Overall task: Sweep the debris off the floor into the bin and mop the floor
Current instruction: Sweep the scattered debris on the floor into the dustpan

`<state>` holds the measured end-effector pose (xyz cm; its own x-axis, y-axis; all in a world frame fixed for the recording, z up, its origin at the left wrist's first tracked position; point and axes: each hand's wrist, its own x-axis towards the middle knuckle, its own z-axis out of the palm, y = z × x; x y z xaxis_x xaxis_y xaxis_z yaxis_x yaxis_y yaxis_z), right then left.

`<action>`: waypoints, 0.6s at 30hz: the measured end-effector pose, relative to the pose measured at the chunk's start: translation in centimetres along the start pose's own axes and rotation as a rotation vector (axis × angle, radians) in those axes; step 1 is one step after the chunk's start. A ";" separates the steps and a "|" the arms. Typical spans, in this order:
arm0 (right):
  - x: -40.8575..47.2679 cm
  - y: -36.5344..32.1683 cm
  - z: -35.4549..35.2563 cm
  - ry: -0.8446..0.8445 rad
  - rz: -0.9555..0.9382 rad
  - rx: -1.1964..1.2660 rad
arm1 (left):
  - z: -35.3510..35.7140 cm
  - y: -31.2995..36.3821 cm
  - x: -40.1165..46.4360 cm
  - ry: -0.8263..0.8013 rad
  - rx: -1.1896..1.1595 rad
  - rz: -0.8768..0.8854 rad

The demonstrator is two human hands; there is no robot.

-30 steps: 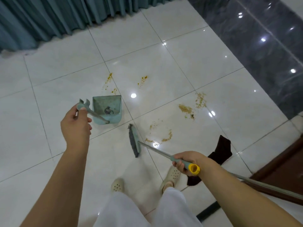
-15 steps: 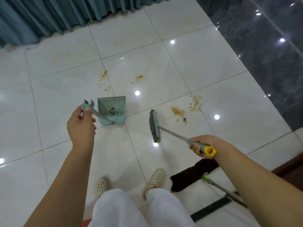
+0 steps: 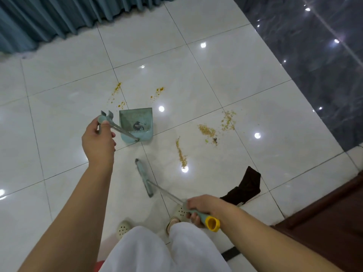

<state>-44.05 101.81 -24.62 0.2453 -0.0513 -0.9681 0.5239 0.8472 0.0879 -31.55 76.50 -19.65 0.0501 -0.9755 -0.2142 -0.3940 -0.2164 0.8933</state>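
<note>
Two hands each hold a tool: the left hand (image 3: 98, 140) has its grip curled round the dustpan's handle top, the teal dustpan (image 3: 136, 125) standing on the white tile floor (image 3: 59, 114) at its 2 o'clock. The right hand (image 3: 202, 208) wraps the broom (image 3: 144, 177) handle near its yellow end, brush head at 10 o'clock. Crumb debris (image 3: 207, 131) lies at the dustpan's 3 o'clock, a thin line (image 3: 181, 154) between them, orange specks (image 3: 117, 89) at 12. A dark cloth (image 3: 245, 188) lies right of the broom.

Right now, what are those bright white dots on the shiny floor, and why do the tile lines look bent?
Head view: ceiling-light glare on the glossy white tile floor, one beside the teal plastic dustpan; wide-angle lens bows the grout lines; edges slightly soft.
</note>
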 end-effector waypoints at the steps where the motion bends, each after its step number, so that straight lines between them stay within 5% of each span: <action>1: 0.6 0.2 0.4 -0.008 0.040 -0.026 | 0.2 0.1 0.0 -0.006 0.002 0.004; 6: 1.6 -0.2 -1.1 0.026 0.120 -0.095 | 1.0 0.7 0.5 -0.018 0.019 0.010; 18: -3.2 -5.7 -14.3 0.187 -0.042 -0.121 | 3.8 1.7 -0.4 -0.009 0.010 0.046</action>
<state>-59.48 104.67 -25.41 0.0638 0.0015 -0.9980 0.4262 0.9042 0.0286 -35.76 76.69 -19.56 0.0238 -0.9839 -0.1769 -0.4050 -0.1713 0.8981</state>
